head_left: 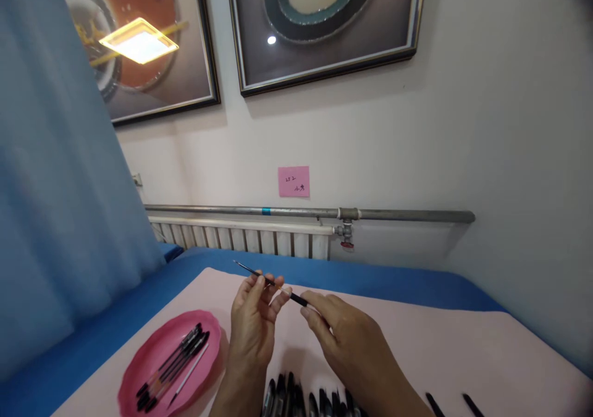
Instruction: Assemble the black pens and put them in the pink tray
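A slim dark pen [269, 282] slants across the middle, its thin end pointing up and left. My left hand [254, 321] holds it by the middle, thumb and fingers pinched around the shaft. At its lower right end is a black part that looks like a cap [298, 298]; my right hand [345, 330] grips that end between thumb and forefinger. Left of my hands, a pink scalloped plate [210, 318] carries several black pens [178, 364] and one thin white stick [189, 374] with a dark tip, possibly a refill.
Several black-ended pens [282, 395] lie below my hands, cut off by the frame. Two black pieces [434, 404] show at the lower right. Pale pink paper [445, 336] covers the blue surface [398, 281]. Behind are a radiator [259, 239] and pipe; a blue curtain [60, 176] hangs left.
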{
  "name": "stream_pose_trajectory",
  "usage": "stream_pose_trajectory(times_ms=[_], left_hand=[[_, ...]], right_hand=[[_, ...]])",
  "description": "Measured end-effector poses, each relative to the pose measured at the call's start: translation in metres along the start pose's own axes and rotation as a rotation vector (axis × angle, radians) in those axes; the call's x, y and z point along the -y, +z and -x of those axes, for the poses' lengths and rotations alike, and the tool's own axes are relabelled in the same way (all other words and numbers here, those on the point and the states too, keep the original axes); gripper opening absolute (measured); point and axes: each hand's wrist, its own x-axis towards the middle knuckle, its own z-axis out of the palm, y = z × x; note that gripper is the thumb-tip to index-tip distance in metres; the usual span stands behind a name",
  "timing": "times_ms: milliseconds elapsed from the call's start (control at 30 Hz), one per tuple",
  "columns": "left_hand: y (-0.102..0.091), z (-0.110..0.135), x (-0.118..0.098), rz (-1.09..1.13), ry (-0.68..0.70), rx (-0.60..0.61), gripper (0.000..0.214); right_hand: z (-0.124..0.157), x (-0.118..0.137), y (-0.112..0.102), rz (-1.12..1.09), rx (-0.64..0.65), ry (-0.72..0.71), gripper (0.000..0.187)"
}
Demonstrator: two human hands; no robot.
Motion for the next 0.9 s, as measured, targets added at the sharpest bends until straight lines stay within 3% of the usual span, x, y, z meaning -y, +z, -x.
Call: stream_pose_trajectory(times_ms=[900], left_hand=[[0.0020, -0.0006, 0.0026, -0.015, 0.008, 0.004, 0.017]], right_hand=[[-0.0022, -0.0036, 0.0065, 0.046, -0.002, 0.023, 0.027]])
